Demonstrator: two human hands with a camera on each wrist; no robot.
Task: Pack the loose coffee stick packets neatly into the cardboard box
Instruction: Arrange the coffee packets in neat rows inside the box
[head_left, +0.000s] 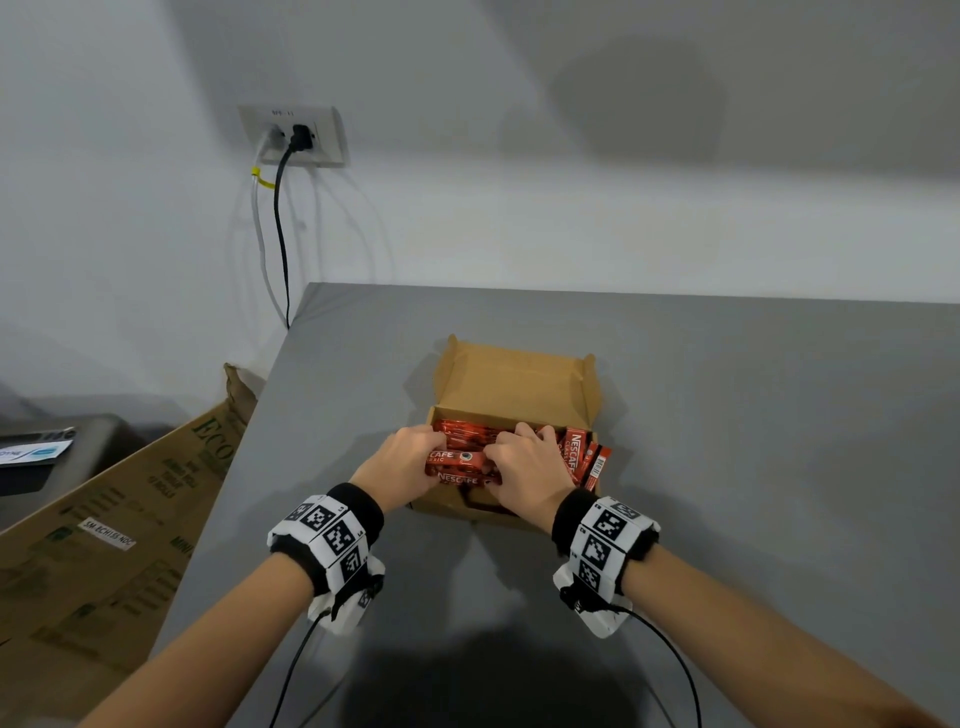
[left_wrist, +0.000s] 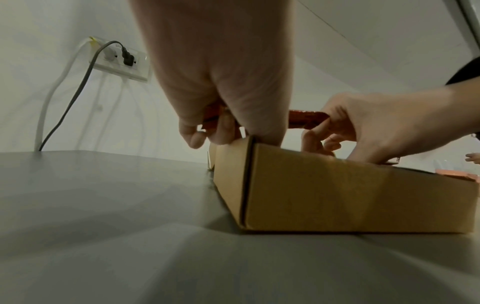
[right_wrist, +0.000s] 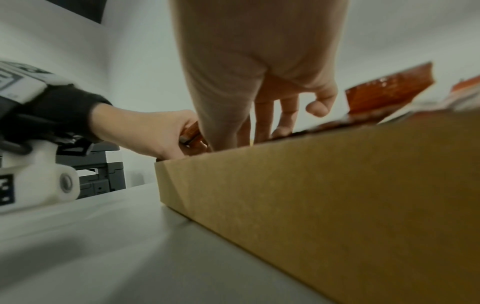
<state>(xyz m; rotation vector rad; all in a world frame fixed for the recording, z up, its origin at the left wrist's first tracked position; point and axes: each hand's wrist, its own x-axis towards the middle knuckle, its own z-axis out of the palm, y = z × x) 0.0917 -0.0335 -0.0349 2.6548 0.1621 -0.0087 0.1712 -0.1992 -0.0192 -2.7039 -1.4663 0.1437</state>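
Grey table (head_left: 727, 415) against a pale wall carries the open cardboard box (head_left: 511, 384), its lid flap standing up at the far side. Red coffee stick packets (head_left: 574, 457) fill it, some sticking up over the right wall. Both hands reach in: the left hand (head_left: 410, 460) curls its fingers (left_wrist: 193, 133) round a packet, and the right hand (head_left: 527, 467) pinches the same bundle. Their fingertips are hidden behind the box wall in the wrist views
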